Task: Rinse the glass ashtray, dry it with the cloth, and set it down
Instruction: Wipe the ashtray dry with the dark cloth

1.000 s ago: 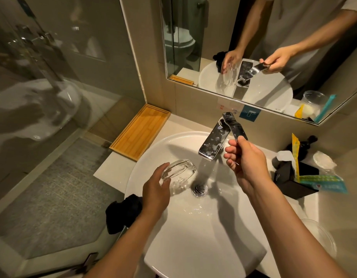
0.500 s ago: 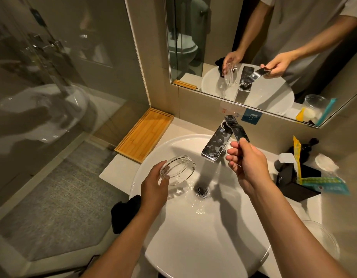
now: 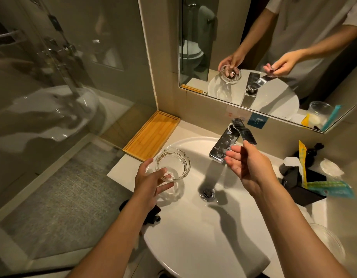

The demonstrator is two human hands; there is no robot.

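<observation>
Water streams from the chrome faucet (image 3: 223, 146); left of it your left hand (image 3: 148, 182) grips the glass ashtray (image 3: 173, 164), while your right hand (image 3: 248, 167) hangs open just beside the spout.

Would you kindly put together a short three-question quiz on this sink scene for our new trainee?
1. True or false: the glass ashtray is directly under the running water.
2. Which hand holds the ashtray: A) left hand, B) right hand, C) both?
3. Fill in: the bamboo tray lies on the counter to the ____ of the basin.

Key
1. False: it is held to the left of the stream, over the basin.
2. A; the right hand is open, empty, just below the tap lever.
3. left
</observation>
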